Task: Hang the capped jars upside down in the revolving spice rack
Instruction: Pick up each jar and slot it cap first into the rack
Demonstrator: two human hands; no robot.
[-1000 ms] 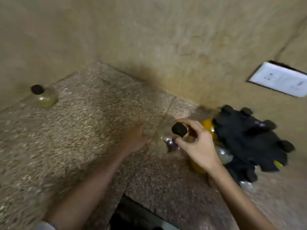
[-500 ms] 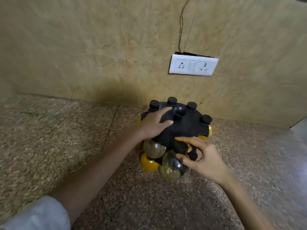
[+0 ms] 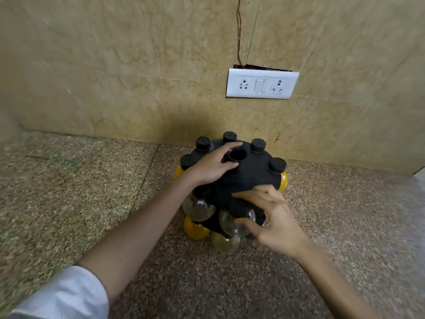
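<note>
The black revolving spice rack (image 3: 250, 178) stands on the granite counter against the wall. Several black caps (image 3: 258, 145) poke up through its dome, with round jars hanging below them: yellow ones (image 3: 195, 230), a clear one (image 3: 199, 208) and an olive-tinted one (image 3: 224, 242). My left hand (image 3: 211, 168) lies flat on the top of the rack beside its centre hole. At the rack's front edge, my right hand (image 3: 273, 217) pinches a clear jar (image 3: 230, 223), index finger above and thumb against the glass. This jar's cap is hidden under the rack's rim.
A white socket and switch panel (image 3: 262, 84) is on the tiled wall above the rack, with a wire (image 3: 239, 31) running up from it. The speckled granite counter (image 3: 80, 192) stretches left and right, and its end shows at the far right.
The view swung right from the counter's corner to the rack. My left hand came to rest on the rack's top. My right hand brought the clear jar to the rack's front edge.
</note>
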